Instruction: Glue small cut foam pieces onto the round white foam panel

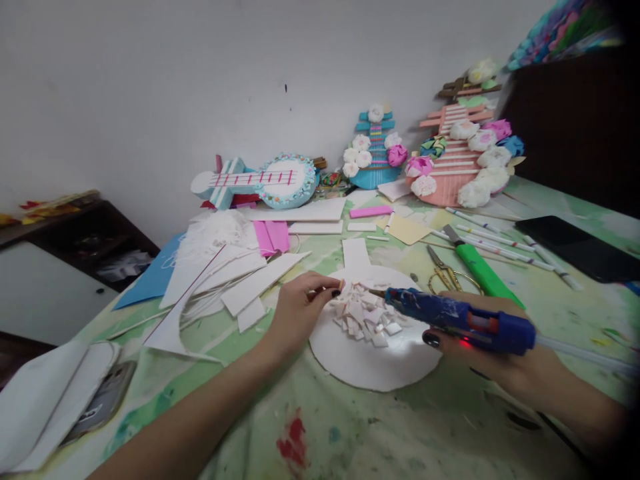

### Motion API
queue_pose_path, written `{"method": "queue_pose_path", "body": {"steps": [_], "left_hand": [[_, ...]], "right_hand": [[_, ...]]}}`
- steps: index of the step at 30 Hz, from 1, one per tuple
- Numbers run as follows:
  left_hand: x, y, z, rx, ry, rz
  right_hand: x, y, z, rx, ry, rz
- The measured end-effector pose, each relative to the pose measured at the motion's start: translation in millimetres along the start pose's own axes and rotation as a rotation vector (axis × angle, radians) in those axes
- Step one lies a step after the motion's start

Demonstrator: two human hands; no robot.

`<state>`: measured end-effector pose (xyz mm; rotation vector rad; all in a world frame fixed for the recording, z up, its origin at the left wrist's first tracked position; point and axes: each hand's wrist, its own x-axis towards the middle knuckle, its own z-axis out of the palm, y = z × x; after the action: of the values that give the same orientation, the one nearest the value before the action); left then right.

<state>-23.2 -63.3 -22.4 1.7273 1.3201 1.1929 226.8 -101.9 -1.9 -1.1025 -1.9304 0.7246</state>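
Observation:
My right hand is wrapped round a blue hot glue gun, and a clear glue stick runs out of its back end. The nozzle points left, over a heap of small white and pale pink foam scraps. Those scraps lie on a white round board with a short white neck strip at its far side. My left hand pinches a tiny piece near the nozzle, above the left edge of the heap; its kind is too small to make out.
Gold-handled scissors, a green cutter knife, several white pens and a black phone lie to the right. Cut white foam sheets are at left. Decorated instrument models stand along the wall.

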Motion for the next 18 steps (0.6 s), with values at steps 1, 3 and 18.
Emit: {"method": "queue_pose_path", "body": {"steps": [1, 3, 18], "left_hand": [[1.6, -1.2, -1.3, 0.124, 0.012, 0.101], [3.7, -3.8, -0.9, 0.301, 0.001, 0.245], [6.2, -22.2, 16.8, 0.610, -0.102, 0.485]], "right_hand": [[0.4, -1.4, -2.1, 0.013, 0.001, 0.013], [0.6, -3.4, -4.6, 0.052, 0.035, 0.057], [1.1, -1.1, -8.6, 0.023, 0.044, 0.048]]}}
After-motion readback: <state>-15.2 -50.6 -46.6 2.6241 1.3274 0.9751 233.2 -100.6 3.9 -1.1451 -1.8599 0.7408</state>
